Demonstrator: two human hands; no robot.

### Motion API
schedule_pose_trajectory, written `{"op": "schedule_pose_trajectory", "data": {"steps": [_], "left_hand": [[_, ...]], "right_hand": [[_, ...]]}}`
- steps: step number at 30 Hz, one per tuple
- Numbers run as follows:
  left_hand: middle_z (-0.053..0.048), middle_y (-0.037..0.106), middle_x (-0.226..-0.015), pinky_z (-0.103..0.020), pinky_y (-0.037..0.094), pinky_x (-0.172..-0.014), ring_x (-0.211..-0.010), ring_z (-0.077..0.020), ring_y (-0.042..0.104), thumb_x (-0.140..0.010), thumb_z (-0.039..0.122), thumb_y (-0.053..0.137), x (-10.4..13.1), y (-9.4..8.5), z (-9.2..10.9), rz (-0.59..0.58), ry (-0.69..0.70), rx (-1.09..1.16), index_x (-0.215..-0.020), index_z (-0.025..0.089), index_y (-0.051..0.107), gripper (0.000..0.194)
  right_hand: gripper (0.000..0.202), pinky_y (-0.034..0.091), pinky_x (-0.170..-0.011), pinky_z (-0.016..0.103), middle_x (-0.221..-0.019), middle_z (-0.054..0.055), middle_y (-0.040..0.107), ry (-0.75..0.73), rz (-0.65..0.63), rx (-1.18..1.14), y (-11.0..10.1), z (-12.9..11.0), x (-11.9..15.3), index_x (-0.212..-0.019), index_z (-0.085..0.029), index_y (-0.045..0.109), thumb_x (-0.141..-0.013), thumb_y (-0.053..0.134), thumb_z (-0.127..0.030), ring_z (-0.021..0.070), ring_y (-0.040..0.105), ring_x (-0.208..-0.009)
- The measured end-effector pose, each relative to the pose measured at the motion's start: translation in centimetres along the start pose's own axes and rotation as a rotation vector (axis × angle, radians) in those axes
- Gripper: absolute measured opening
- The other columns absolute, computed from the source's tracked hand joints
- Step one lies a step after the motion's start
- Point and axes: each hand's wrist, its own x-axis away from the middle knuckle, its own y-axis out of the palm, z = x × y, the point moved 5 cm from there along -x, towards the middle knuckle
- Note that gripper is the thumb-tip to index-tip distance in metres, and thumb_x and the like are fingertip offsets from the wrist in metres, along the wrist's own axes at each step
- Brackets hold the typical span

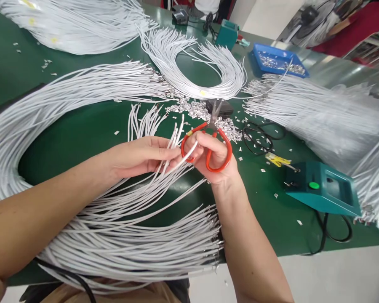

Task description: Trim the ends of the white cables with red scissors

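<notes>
Head view: silvery bits (273,62) in blue tray (279,72); left hand (145,155) pinching white cables (187,156), right hand (217,156) curled around scissors (212,125).

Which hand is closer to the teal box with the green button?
Right. The right hand is left of the teal box, apart from it; the left hand is farther left, holding white cables.
</notes>
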Motion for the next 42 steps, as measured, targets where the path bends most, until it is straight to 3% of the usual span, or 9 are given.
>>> {"op": "schedule_pose_trajectory", "data": {"steps": [2,6,8,14,17,21,25,30,42], "left_hand": [[-0.002,0.062,-0.071,-0.026,0.048,-0.057,-0.061,-0.0117,0.055,-0.076,0.045,0.076,-0.1,-0.1,0.0,0.023,0.019,0.058,-0.072,0.019,0.069,0.027],[-0.002,0.067,-0.081,-0.022,0.047,-0.062,-0.080,-0.0143,0.066,-0.074,0.033,0.081,-0.1,-0.6,0.0,0.145,0.060,0.075,-0.071,0.017,0.060,0.027],[-0.001,0.068,-0.081,-0.021,0.046,-0.063,-0.083,-0.0147,0.068,-0.072,0.028,0.082,-0.2,-0.7,0.0,0.183,0.063,0.109,-0.069,0.017,0.054,0.031],[0.001,0.065,-0.070,-0.021,0.039,-0.055,-0.071,-0.0122,0.065,-0.073,0.021,0.080,-0.5,-0.6,0.2,0.192,0.139,0.006,-0.069,0.017,0.049,0.032],[0.002,0.065,-0.072,-0.021,0.039,-0.054,-0.072,-0.0128,0.065,-0.072,0.021,0.081,-0.5,-1.4,0.5,0.295,0.236,-0.076,-0.088,0.018,0.061,0.027],[-0.001,0.066,-0.079,-0.021,0.039,-0.053,-0.074,-0.0134,0.065,-0.071,0.026,0.082,-0.5,-2.2,0.4,0.358,0.232,-0.066,-0.115,0.019,0.066,0.048],[-0.002,0.067,-0.081,-0.021,0.039,-0.054,-0.074,-0.0122,0.062,-0.075,0.033,0.079,-0.5,-2.3,0.3,0.365,0.245,-0.031,-0.110,0.020,0.072,0.038],[-0.003,0.069,-0.082,-0.019,0.039,-0.053,-0.073,-0.0107,0.062,-0.069,0.029,0.083,-0.4,-2.4,0.5,0.414,0.258,-0.017,-0.092,0.020,0.077,0.025],[0.000,0.071,-0.077,-0.024,0.044,-0.058,-0.063,-0.0108,0.059,-0.066,0.030,0.082,0.8,-1.9,2.1,0.596,0.415,-0.350,-0.085,0.019,0.076,0.023]], "right_hand": [[0.041,0.039,-0.062,0.032,-0.057,-0.003,0.042,0.012,0.002,0.011,0.4,0.1,0.0,-0.051,-0.022,0.050,-0.072,0.074,-0.048,0.0117,0.040,-0.057],[0.031,0.040,-0.063,0.028,-0.061,-0.004,0.050,-0.102,0.314,0.174,-0.3,-0.2,0.2,-0.057,-0.021,0.060,-0.067,0.082,-0.040,0.0098,0.043,-0.060],[0.027,0.040,-0.064,0.027,-0.062,-0.005,0.053,-0.141,0.377,0.216,-0.3,-0.1,0.2,-0.059,-0.021,0.063,-0.067,0.083,-0.037,0.0085,0.044,-0.060],[0.018,0.041,-0.064,0.026,-0.062,-0.004,0.058,-0.095,0.330,0.210,0.0,0.9,-0.2,-0.064,-0.020,0.069,-0.071,0.078,-0.035,0.0093,0.049,-0.061],[0.015,0.041,-0.062,0.026,-0.062,-0.003,0.055,-0.057,0.372,0.221,-0.5,0.9,-0.3,-0.070,-0.020,0.072,-0.074,0.073,-0.035,0.0098,0.048,-0.061],[0.018,0.039,-0.062,0.026,-0.061,-0.003,0.052,-0.075,0.462,0.357,-1.2,0.4,-0.1,-0.069,-0.019,0.071,-0.074,0.070,-0.036,0.0098,0.045,-0.061],[0.023,0.040,-0.064,0.027,-0.068,-0.002,0.060,-0.024,0.457,0.674,-1.1,0.4,0.0,-0.075,-0.017,0.071,-0.074,0.069,-0.040,0.0109,0.048,-0.063],[0.027,0.036,-0.058,0.027,-0.069,0.001,0.064,-0.034,0.437,0.993,-0.7,0.4,0.2,-0.065,-0.018,0.061,-0.076,0.066,-0.042,0.0112,0.046,-0.060],[0.039,0.027,-0.051,0.025,-0.058,-0.003,0.045,-0.152,0.450,1.200,0.7,-0.2,0.5,-0.055,-0.021,0.036,-0.080,0.060,-0.037,0.0093,0.033,-0.054]]}}
